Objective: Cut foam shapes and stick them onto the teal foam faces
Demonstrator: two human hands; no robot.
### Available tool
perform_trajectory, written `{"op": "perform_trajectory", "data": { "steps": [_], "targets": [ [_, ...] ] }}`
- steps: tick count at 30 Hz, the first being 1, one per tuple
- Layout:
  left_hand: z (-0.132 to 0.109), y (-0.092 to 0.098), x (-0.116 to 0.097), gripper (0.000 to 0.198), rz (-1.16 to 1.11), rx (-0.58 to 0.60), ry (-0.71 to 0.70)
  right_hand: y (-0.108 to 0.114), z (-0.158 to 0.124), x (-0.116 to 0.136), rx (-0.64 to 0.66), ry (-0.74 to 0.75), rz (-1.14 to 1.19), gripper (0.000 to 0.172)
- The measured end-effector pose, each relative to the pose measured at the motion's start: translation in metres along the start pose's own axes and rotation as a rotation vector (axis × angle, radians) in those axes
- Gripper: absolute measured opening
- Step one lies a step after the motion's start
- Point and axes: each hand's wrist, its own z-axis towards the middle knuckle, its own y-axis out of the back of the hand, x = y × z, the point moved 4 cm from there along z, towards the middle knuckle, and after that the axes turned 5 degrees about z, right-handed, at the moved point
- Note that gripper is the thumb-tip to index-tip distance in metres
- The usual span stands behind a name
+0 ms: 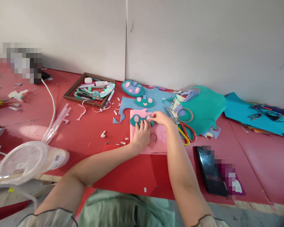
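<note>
A teal foam shape (135, 120) with pink patches lies on a pink foam sheet (158, 138) on the red table (90, 132). My left hand (141, 135) rests palm-down on the sheet, its fingers stretched onto the teal shape's lower edge. My right hand (160, 119) pinches at a small pink patch (148, 118) on the shape's right end, fingers pressed together. Two finished faces, a purple one (133, 88) and a teal one (144, 101), lie just beyond on a blue foam sheet (127, 107).
Scissors with red and yellow handles (183, 129) and a tape ring (184, 115) lie right of my hands by teal foam (208, 107). A dark phone (210, 170) lies near the front edge. A wooden tray of pens (90, 90), a white cable (52, 104) and a plastic cup lid (22, 160) are left.
</note>
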Motion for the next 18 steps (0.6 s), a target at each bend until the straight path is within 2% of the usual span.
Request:
{"op": "perform_trajectory", "data": {
  "steps": [18],
  "targets": [
    [0.0002,-0.0001,-0.0001,0.056,0.022,0.001,-0.016,-0.0012,0.0001,-0.0052,0.007,-0.022,0.016,0.022]
  ]
}}
